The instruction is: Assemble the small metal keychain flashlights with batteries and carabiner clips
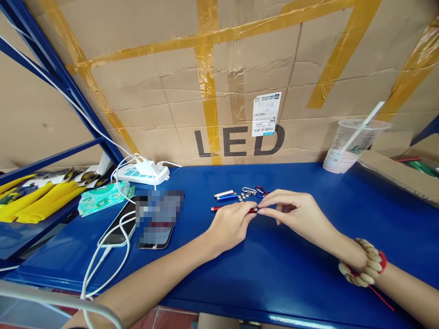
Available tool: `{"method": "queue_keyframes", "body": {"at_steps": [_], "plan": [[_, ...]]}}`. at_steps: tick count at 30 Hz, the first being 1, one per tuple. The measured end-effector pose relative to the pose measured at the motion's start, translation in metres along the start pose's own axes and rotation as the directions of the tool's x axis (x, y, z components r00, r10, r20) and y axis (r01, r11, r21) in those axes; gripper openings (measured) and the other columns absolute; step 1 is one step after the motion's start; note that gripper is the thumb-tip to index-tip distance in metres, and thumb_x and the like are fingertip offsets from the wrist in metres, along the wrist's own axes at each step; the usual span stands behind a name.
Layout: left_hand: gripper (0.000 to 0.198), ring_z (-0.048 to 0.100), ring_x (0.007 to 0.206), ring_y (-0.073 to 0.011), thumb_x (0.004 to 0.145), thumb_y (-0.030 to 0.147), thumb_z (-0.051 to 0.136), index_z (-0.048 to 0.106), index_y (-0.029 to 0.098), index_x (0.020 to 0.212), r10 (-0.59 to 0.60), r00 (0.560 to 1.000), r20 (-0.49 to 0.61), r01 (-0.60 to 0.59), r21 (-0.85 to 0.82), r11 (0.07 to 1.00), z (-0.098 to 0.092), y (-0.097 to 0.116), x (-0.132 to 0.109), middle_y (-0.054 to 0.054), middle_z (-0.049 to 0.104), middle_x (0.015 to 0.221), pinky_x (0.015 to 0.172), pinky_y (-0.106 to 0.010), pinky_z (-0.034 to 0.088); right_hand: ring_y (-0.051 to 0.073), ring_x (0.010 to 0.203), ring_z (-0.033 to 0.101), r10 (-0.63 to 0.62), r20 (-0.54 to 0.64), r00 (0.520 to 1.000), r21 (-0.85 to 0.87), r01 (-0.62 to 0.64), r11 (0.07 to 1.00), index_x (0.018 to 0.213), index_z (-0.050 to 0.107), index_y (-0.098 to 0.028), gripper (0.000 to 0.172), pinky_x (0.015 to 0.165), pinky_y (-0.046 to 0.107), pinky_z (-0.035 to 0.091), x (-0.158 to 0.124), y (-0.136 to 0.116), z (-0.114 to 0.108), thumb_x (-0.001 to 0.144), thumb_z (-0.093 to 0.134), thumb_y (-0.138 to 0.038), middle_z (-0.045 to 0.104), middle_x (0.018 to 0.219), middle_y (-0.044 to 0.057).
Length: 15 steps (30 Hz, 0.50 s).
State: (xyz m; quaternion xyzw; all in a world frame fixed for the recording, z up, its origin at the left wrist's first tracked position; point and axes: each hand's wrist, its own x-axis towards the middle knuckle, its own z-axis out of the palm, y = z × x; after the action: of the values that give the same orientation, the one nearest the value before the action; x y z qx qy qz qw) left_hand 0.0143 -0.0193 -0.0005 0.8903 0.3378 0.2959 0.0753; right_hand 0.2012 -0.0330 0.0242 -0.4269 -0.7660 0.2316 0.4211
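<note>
My left hand [230, 228] is closed around a slim red metal tube [215, 209], which looks like a mini penlight. One end of the tube sticks out to the left of the fingers, the other to the right. At that right end, the thumb and index finger of my right hand [302, 212] pinch together; a small dark tip shows there, too small to name. Just beyond the hands lie a silver tube [224, 193] and a blue tube [227, 198]. Beside them are several small silver button cells [242, 197] and a few thin cords with clips [259, 190].
Two phones [118, 224] [161, 240] with white cables lie left, near a teal tissue pack [103, 199] and a white power strip [144, 172]. A plastic cup with a straw [343, 148] stands back right. A large cardboard box [164, 114] walls the blue table's [291, 269] back.
</note>
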Motion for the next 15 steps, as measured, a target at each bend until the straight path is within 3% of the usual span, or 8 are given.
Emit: {"method": "queue_keyframes", "body": {"at_steps": [15], "plan": [[0.020,0.064,0.085,-0.0182,0.092,0.023,0.037,0.052,0.018,0.104,0.016,0.999,0.037,-0.016,0.022,1.000,0.0023,-0.0008,-0.0014,-0.005,0.067,0.093,0.073,-0.029,0.052,0.011,0.039,0.054,0.070,0.009,0.998,-0.053,-0.070,0.996,0.071,0.070,-0.020,0.035,0.041,0.024,0.042,0.0022,-0.0042,-0.0027,0.068,0.065,-0.054,0.066,0.059,0.001]]}}
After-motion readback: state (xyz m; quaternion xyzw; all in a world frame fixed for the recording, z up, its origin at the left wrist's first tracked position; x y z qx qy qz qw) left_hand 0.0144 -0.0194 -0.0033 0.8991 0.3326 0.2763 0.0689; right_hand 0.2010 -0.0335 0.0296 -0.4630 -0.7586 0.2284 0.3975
